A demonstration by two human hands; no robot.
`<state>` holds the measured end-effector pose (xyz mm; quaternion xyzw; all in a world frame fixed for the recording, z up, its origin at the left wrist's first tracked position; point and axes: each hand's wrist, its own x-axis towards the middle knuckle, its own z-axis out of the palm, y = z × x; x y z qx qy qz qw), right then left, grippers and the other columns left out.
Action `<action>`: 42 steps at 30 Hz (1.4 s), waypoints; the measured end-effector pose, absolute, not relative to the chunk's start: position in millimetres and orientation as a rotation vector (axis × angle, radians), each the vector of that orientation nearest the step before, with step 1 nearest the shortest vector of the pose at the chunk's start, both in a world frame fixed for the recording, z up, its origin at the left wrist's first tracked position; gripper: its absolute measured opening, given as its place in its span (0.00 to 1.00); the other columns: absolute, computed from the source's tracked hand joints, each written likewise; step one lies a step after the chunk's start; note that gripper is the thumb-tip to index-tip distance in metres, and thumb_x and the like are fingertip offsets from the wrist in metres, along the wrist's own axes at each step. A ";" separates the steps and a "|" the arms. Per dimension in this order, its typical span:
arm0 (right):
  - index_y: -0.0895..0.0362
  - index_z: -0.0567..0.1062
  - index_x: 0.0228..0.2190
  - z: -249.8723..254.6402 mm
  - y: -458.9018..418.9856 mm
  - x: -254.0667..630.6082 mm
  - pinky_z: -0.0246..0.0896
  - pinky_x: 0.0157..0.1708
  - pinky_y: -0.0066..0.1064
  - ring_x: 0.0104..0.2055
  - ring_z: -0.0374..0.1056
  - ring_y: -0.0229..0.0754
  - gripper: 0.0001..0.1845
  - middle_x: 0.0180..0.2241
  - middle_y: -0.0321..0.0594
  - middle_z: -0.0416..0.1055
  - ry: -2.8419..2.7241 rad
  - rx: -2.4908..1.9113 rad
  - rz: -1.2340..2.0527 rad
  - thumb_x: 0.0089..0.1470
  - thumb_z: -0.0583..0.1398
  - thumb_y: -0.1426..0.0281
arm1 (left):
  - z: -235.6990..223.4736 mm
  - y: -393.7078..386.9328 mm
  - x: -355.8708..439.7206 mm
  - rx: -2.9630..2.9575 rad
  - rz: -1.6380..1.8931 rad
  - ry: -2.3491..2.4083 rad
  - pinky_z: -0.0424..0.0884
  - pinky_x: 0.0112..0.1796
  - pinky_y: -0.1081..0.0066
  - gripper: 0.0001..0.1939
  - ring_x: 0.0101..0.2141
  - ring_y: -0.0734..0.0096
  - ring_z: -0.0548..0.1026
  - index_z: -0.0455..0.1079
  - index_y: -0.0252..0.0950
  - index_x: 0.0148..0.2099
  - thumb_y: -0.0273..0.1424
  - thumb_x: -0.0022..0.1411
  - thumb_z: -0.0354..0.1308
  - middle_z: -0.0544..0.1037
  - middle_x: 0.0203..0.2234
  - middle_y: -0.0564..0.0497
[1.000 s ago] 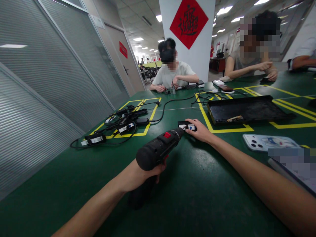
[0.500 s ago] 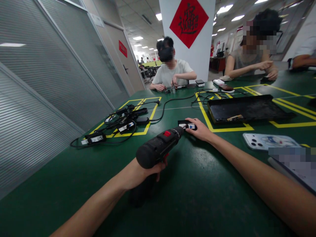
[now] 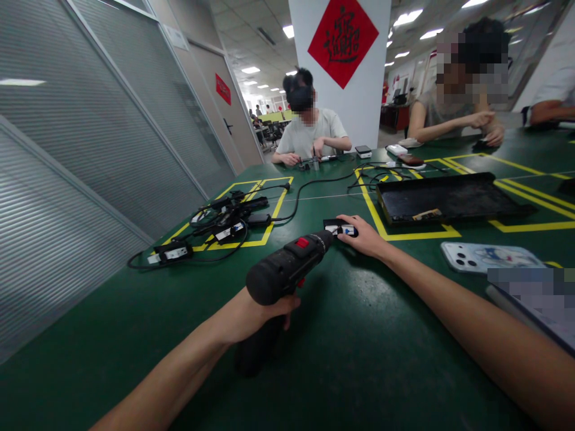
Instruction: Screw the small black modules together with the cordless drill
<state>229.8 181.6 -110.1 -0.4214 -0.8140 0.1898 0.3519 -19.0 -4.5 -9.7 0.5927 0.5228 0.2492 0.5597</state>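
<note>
My left hand (image 3: 256,314) is wrapped round the grip of a black cordless drill (image 3: 287,266) with red switches. The drill points away from me, its tip at a small black block with a white label (image 3: 333,228). Around the right side of this block close the fingers of my right hand (image 3: 363,236), holding it against the green table (image 3: 359,335). Part of the block is hidden behind the drill chuck and my fingers, so its exact kind does not show.
Black power adapters with tangled cables (image 3: 233,218) lie at left inside yellow tape. A black tray (image 3: 458,197) stands at right, with a phone (image 3: 492,257) nearer me. Across the table a person (image 3: 309,131) handles small parts; another person (image 3: 458,120) sits at right.
The drill's rear end has shifted very slightly left in the picture. My right hand and the labelled block stay put.
</note>
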 end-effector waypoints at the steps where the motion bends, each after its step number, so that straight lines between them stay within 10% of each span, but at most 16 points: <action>1: 0.50 0.65 0.55 -110.1 181.7 229.9 0.56 0.53 0.40 0.49 0.64 0.48 0.29 0.47 0.43 0.65 -2.107 -1.092 0.492 0.52 0.60 0.62 | -9.6 -4.6 -18.7 1.399 0.591 1.231 0.70 0.27 0.70 0.14 0.23 0.74 0.71 0.65 0.33 0.41 0.34 0.55 0.61 0.70 0.27 0.53; 24: 0.51 0.65 0.55 -109.6 181.8 229.5 0.57 0.52 0.40 0.48 0.64 0.48 0.29 0.45 0.43 0.65 -2.107 -1.107 0.475 0.51 0.60 0.62 | -9.3 -7.4 -18.4 1.393 0.545 1.311 0.69 0.31 0.68 0.15 0.25 0.71 0.71 0.68 0.31 0.28 0.39 0.56 0.59 0.71 0.23 0.51; 42: 0.49 0.65 0.54 -108.2 179.4 229.9 0.58 0.52 0.41 0.48 0.66 0.48 0.28 0.46 0.42 0.66 -2.099 -1.082 0.481 0.52 0.60 0.62 | -5.0 -2.5 -17.3 1.340 0.612 1.267 0.71 0.26 0.68 0.16 0.22 0.71 0.73 0.64 0.32 0.43 0.35 0.56 0.59 0.72 0.20 0.54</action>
